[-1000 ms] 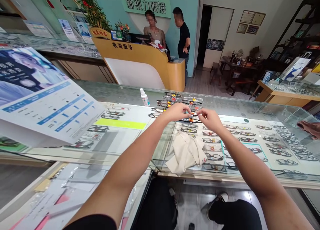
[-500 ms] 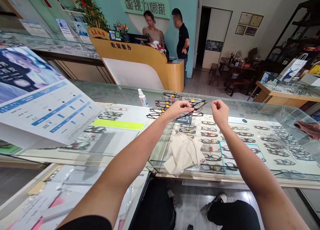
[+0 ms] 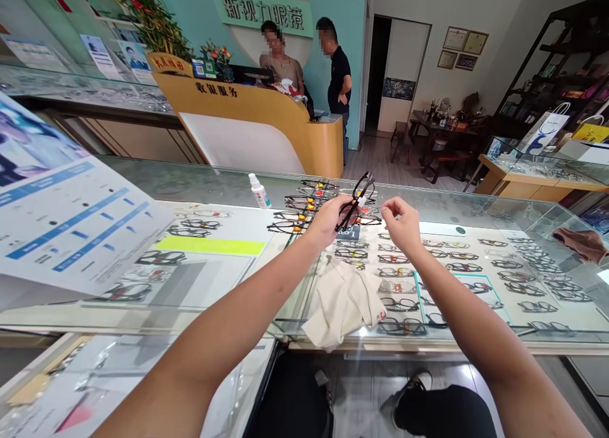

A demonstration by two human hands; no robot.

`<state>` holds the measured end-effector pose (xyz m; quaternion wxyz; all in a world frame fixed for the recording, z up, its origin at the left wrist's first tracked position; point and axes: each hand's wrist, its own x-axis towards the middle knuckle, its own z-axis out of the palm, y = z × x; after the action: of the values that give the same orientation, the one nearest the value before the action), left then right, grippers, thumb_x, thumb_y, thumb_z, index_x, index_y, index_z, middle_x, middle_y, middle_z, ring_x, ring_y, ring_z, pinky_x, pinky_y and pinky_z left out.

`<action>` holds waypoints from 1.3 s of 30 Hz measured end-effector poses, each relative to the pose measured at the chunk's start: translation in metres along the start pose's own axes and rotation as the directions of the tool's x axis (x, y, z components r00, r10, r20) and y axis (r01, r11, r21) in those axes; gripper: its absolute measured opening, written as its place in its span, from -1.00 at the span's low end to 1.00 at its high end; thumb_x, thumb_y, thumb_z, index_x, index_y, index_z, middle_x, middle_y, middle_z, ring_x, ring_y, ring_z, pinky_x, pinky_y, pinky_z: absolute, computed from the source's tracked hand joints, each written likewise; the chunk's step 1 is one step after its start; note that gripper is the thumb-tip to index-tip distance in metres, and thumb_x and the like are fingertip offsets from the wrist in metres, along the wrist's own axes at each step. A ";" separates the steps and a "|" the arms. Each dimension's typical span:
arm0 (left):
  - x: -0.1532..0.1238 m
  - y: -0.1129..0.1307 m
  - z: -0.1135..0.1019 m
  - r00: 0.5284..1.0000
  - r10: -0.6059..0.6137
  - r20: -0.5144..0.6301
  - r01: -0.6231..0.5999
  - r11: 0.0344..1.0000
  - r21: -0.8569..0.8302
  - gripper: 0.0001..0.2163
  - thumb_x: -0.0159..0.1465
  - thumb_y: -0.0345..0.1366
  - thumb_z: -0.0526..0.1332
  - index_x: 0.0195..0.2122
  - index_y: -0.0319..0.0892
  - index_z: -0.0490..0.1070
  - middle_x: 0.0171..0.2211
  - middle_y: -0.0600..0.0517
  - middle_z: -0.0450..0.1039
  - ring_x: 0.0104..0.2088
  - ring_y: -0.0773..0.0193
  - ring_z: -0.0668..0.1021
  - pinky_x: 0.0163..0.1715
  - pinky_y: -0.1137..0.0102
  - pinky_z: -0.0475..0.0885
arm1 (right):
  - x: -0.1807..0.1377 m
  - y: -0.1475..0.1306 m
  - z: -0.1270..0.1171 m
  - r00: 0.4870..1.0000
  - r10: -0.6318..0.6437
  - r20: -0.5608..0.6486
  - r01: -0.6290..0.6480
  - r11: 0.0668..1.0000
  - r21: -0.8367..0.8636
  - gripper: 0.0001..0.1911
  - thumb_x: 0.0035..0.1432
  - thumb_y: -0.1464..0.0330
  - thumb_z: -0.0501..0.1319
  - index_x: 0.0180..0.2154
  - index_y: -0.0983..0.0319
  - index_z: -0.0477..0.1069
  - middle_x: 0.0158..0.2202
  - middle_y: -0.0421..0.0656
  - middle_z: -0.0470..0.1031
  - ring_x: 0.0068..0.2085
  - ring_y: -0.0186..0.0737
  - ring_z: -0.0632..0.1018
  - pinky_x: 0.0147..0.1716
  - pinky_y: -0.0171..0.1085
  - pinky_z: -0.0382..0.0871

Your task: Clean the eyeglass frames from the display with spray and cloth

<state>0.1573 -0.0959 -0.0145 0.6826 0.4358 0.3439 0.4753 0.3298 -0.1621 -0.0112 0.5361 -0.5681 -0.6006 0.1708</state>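
Observation:
My left hand (image 3: 327, 219) is closed on a pair of black-framed glasses (image 3: 356, 198), holding them tilted up above the glass counter (image 3: 480, 211). My right hand (image 3: 402, 224) hovers just to the right of the frame with its fingers pinched together; I cannot make out anything between them. Behind both hands, several more glasses with orange tags (image 3: 304, 205) lie in rows on the counter top.
A cream cloth (image 3: 343, 302) lies on the glass near me. A small white spray bottle (image 3: 259, 191) stands at the left of the rows. A large printed poster (image 3: 61, 216) leans at far left. Two people (image 3: 304, 61) stand at the yellow reception desk (image 3: 257, 121).
My left hand has lifted the black glasses off the row and tilted them upright. My right hand let go of the frame and moved slightly apart to the right.

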 end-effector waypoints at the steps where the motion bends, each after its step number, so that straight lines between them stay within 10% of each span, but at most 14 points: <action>1: 0.000 0.000 0.000 1.000 0.001 0.008 -0.001 1.000 -0.012 -0.74 0.05 -0.14 0.35 -0.36 -0.18 0.39 -0.43 0.00 0.57 -0.41 0.26 0.60 -0.44 0.44 0.47 | 0.000 0.000 0.000 1.000 -0.002 0.005 0.002 1.000 0.003 -0.90 0.15 0.31 0.14 -0.41 0.14 0.35 -0.49 -0.25 0.37 -0.41 -0.26 0.37 -0.34 -0.23 0.28; 16: -0.009 0.000 0.005 0.982 0.156 0.107 -0.165 0.983 0.081 -0.43 -0.25 0.01 0.66 -0.30 -0.19 0.55 -0.29 0.06 0.58 -0.34 0.37 0.50 -0.36 0.46 0.38 | -0.001 -0.006 0.004 0.998 0.009 0.068 -0.018 0.990 0.140 -0.85 0.13 0.23 0.20 -0.40 0.16 0.40 -0.45 -0.23 0.46 -0.39 -0.26 0.43 -0.29 -0.23 0.33; 31: -0.003 -0.009 -0.001 0.951 0.229 0.209 -0.264 0.951 0.161 -0.47 -0.13 -0.02 0.63 -0.22 -0.20 0.56 -0.16 -0.05 0.60 -0.17 0.19 0.58 -0.19 0.33 0.50 | 0.004 0.003 0.009 0.991 -0.020 0.136 -0.018 0.961 0.275 -0.71 0.14 0.08 0.25 -0.38 0.17 0.43 -0.48 -0.26 0.42 -0.45 -0.30 0.40 -0.36 -0.24 0.32; 39: 0.000 -0.010 -0.003 0.945 0.252 0.208 -0.294 0.933 0.207 -0.51 -0.05 -0.02 0.59 -0.20 -0.20 0.55 -0.20 -0.04 0.58 -0.28 0.27 0.56 -0.29 0.38 0.49 | 0.001 0.004 0.003 0.999 0.036 0.021 -0.036 0.999 0.023 -0.76 0.32 0.13 0.12 -0.29 0.13 0.37 -0.62 -0.31 0.45 -0.56 -0.27 0.40 -0.40 -0.24 0.24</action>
<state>0.1578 -0.0962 -0.0248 0.5809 0.5980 0.2714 0.4810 0.3294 -0.1587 -0.0146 0.5332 -0.5707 -0.5938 0.1932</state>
